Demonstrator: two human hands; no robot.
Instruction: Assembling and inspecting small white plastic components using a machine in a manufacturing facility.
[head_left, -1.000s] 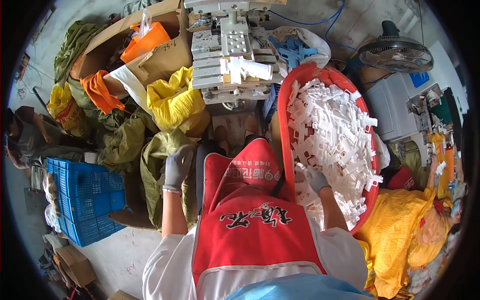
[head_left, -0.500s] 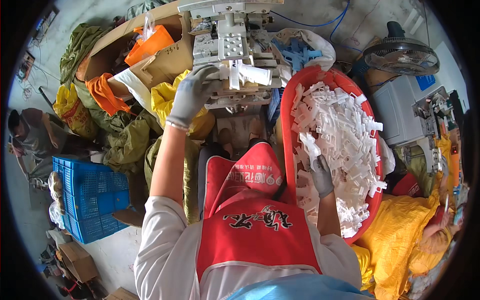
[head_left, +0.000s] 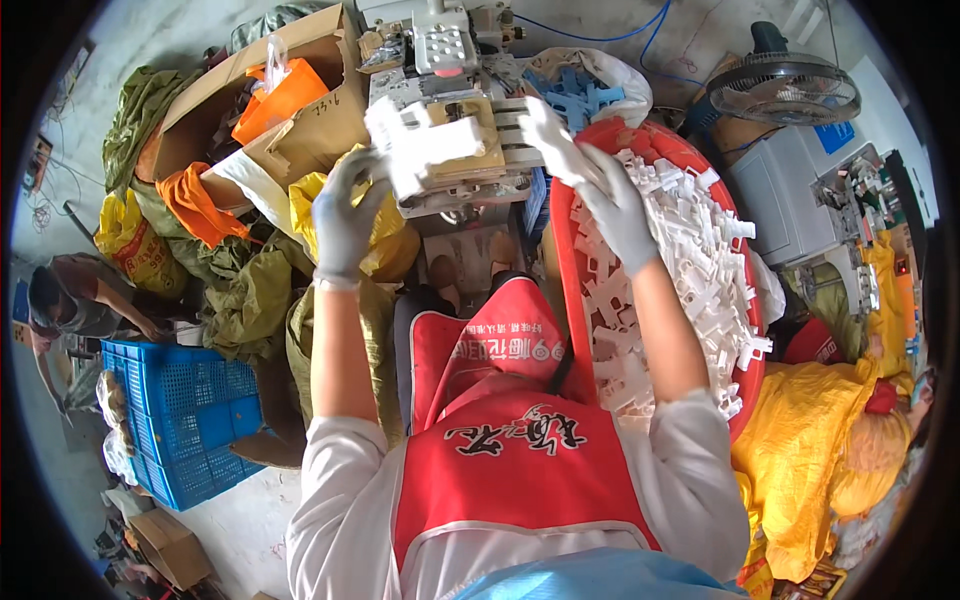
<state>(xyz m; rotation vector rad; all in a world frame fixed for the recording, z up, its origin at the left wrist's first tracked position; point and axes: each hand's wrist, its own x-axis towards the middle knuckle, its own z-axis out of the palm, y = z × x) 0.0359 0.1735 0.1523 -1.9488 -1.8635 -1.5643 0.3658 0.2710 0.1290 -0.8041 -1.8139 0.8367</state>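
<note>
In front of me, my gloved left hand (head_left: pixel 345 215) is closed on the near left end of a white pistol-shaped plastic piece (head_left: pixel 440 145), which overlaps the machine's tan fixture plate (head_left: pixel 487 125). Glare and motion blur its outline. My gloved right hand (head_left: pixel 617 205) grips a second white plastic piece (head_left: pixel 550 140), held tilted between the fixture and the red tub. Many similar white pieces (head_left: pixel 670 290) fill the red oval tub (head_left: pixel 568 330) on my right. Above the plate hangs the machine's perforated metal head (head_left: pixel 443 48).
Blue pistol-shaped pieces (head_left: pixel 575 95) lie in a white sack behind the tub. Left of the machine stand a cardboard box (head_left: pixel 300 125) and yellow sacks (head_left: pixel 385 250). A blue crate (head_left: pixel 185 420), another person (head_left: pixel 85 295) and a fan (head_left: pixel 785 85) are farther out.
My left hand has drawn the white piece leftward off its place on the fixture. My right hand has risen from the tub, bringing another piece toward the machine. The view has shifted slightly.
</note>
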